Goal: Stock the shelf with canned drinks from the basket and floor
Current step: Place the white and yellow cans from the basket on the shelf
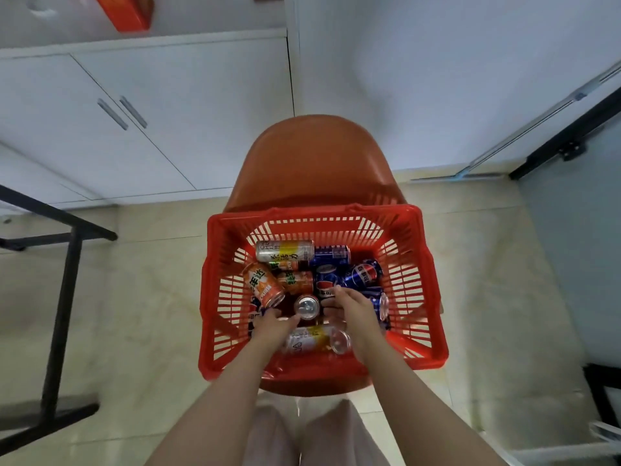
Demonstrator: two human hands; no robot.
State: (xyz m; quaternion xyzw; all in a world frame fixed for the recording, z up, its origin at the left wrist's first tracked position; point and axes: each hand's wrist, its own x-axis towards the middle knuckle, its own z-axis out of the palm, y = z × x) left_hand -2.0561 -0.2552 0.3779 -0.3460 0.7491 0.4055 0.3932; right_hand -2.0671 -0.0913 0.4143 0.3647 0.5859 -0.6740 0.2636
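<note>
Fingers (268, 312) of the left hand (272, 327) are spread out inside the basket (416, 237), on its near left side. They lie over a left blue can (252, 312) by the basket's left wall. The thumb points at a standing can (307, 306) in the middle of the basket. The thumb tip is just beside that can and may be touching it. This hand is not wrapped round anything.

The right hand (353, 309) is in the basket too, a bit right of the middle. Its fingers (336, 292) bend down among the blue cans (364, 274) there. I cannot tell if they hold one.

The basket is red and has slots in its walls. Many cans lie in it on their sides. A silver and yellow can (285, 250) lies along the far wall. Another can like it, the near can (312, 338), lies by the near wall, between the two wrists. An orange can (263, 285) leans on the left side, and more orange ones lie next to it toward the middle. The blue cans fill the right half.

The basket sits on an orange chair (316, 163), and the chair's back rises past the far wall. A white cupboard (151, 112) stands beyond the basket on the left. A black frame (60, 297) stands on the floor (151, 314), left of the basket.
</note>
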